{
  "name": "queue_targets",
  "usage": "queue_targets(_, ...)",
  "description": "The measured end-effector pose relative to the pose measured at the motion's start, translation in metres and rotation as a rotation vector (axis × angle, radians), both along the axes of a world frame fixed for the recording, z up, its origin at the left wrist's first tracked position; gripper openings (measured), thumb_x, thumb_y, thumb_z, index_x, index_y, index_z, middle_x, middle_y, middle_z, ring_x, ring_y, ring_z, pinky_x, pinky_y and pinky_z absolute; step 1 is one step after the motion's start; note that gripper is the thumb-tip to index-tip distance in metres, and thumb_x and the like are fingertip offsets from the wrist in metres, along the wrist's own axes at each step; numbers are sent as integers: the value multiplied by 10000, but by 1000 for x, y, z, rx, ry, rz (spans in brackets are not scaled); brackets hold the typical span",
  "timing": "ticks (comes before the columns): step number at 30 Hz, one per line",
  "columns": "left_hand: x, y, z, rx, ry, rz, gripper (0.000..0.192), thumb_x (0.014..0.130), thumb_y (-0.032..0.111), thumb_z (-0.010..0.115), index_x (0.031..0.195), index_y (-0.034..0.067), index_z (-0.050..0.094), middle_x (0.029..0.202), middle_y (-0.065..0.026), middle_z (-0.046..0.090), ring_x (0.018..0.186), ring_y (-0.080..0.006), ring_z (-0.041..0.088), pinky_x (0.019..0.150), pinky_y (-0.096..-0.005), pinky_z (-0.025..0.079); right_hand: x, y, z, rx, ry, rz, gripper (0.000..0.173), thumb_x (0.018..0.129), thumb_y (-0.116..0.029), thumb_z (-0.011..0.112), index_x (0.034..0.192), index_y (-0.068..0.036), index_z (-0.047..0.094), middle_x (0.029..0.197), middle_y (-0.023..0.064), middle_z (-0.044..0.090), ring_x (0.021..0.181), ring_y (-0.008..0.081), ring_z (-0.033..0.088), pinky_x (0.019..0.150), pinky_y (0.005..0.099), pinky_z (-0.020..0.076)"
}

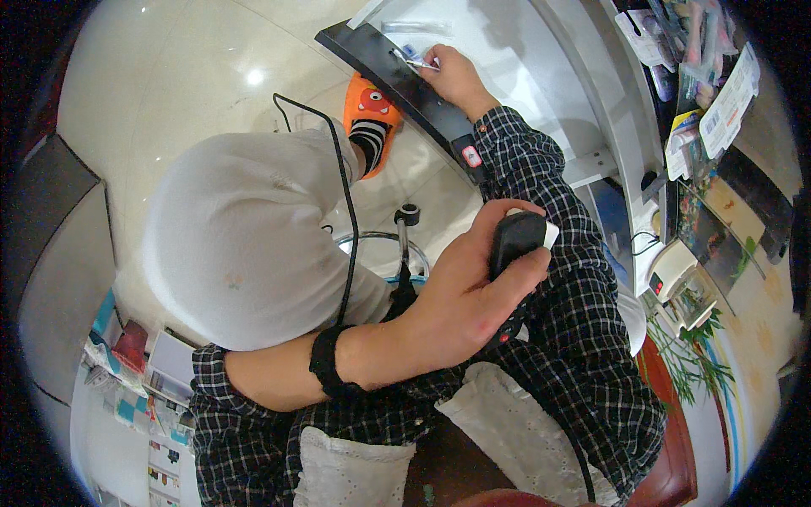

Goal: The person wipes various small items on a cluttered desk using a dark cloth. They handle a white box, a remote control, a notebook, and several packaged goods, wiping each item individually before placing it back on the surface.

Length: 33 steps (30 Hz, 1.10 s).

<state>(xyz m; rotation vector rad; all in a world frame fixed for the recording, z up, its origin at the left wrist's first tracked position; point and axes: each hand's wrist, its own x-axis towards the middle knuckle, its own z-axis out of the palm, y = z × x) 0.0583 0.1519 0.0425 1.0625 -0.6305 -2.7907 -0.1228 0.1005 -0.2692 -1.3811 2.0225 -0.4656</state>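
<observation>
My left hand point(469, 298), with a black strap on its wrist, grips a black handheld device point(516, 237) in front of my chest. A red button and dark keys show near its lower end, and a white edge sticks out behind it. Farther off, my right hand point(457, 75) pinches a slim white item point(421, 63) between thumb and fingers, too small to identify. It is over the black front board point(405, 79) of what looks like a pulled-out white drawer point(519, 70). A clear plastic piece point(415, 27) lies inside the drawer.
An orange slipper point(374, 104) stands beside the black board. A black cable point(348, 222) runs across my white-clad knee point(247, 241). Packaged goods point(703, 70), a small machine with red lights point(675, 272) and green plants point(690, 361) are at the right. A grey partition point(63, 272) stands left.
</observation>
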Motion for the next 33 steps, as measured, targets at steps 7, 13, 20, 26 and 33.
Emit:
queue_targets(7,-4,3,2,-95,-24,32,316,1020,130,589,1296,35,465,862,-12,556,751,-89,511,645,-277,426,-2,-39,7,-233,249,26,170,914,-126,616,1033,-6,630,1015,250,697,938,438,698,810,502,568)
queue_targets(13,-7,2,0,-85,-21,44,310,1019,116,590,1293,38,468,889,-11,537,742,-81,489,639,-268,416,0,-56,-6,-65,449,126,178,917,-143,608,1010,-10,680,1010,236,698,949,430,706,819,489,589)
queue_targets(20,-5,4,3,-71,-29,66,292,1011,115,601,1267,45,479,839,3,526,712,-79,482,618,-276,412,-21,-28,9,20,139,-134,543,841,-325,716,1211,36,553,1021,301,711,970,455,704,855,524,565)
queue_targets(26,-6,5,1,-103,-13,41,281,1015,127,595,1259,45,482,836,-6,536,691,-83,492,591,-285,407,-4,-11,-2,149,190,-6,405,890,-296,683,1176,-10,666,1066,245,723,1002,434,691,898,514,542)
queue_targets(33,-6,7,-2,-55,-25,53,286,1018,137,593,1266,50,481,835,-6,543,681,-83,497,589,-286,409,13,-17,-10,210,161,13,306,882,-267,686,1072,-28,715,1060,222,729,1009,420,689,894,513,542)
